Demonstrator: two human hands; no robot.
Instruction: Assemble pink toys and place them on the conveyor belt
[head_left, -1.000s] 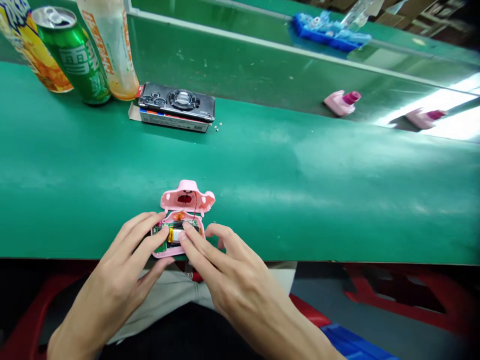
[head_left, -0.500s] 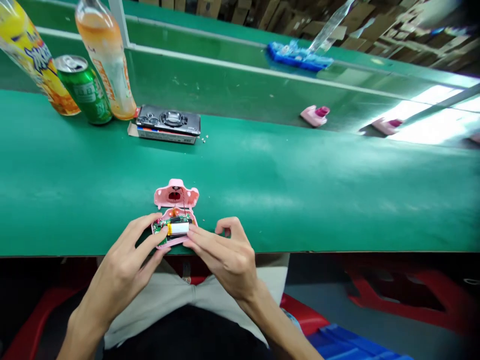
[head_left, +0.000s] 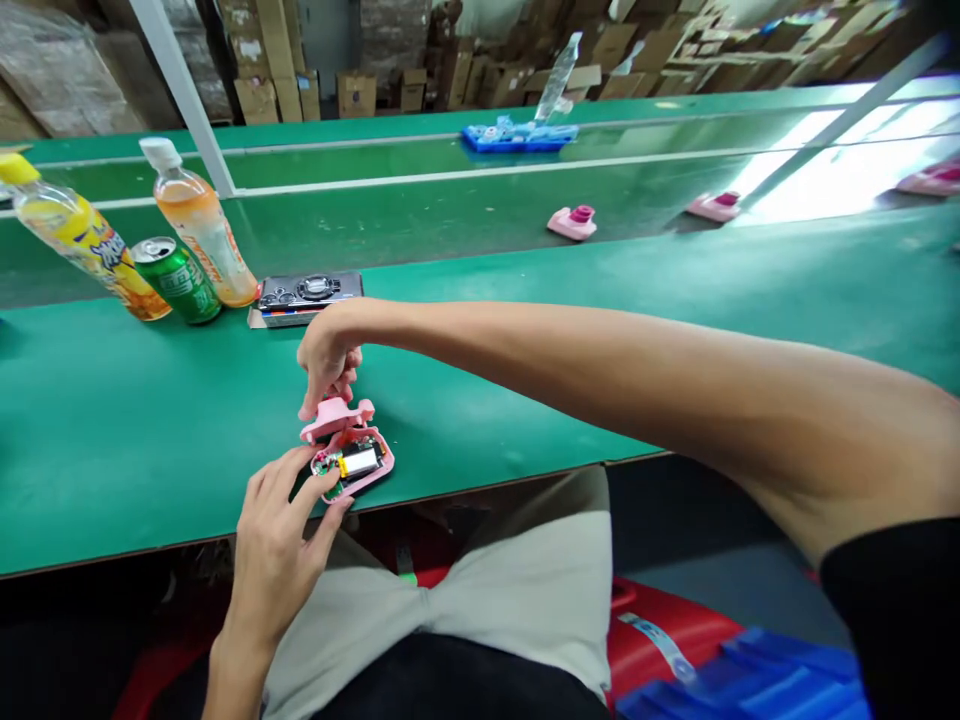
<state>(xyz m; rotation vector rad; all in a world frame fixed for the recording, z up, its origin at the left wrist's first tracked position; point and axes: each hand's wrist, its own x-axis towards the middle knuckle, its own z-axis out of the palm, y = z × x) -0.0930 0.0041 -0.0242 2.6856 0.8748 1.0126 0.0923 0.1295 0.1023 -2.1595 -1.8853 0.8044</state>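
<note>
A pink plastic shell half (head_left: 385,470) lies near the table's front edge, with a circuit board and a white battery (head_left: 361,461) inside. My left hand (head_left: 289,515) grips this half from the left, thumb below and fingers along its upper left side. Just beyond it, the matching pink shell cover (head_left: 335,416) is tilted up above the far edge. My right hand (head_left: 330,352) reaches across from the right, its fingers closed at the back of the cover. The fingertips behind the cover are partly hidden.
A dark phone-like device (head_left: 315,289) rests on a small box. Left of it stand an orange drink bottle (head_left: 202,235), a green can (head_left: 178,282) and a yellow bottle (head_left: 90,240). Pink parts (head_left: 572,223) lie on the belt behind; farther back is a blue tray (head_left: 517,137).
My right hand has left the battery and moved up and left to the cover. The cover has tilted up toward the lower half. The head view has risen.
</note>
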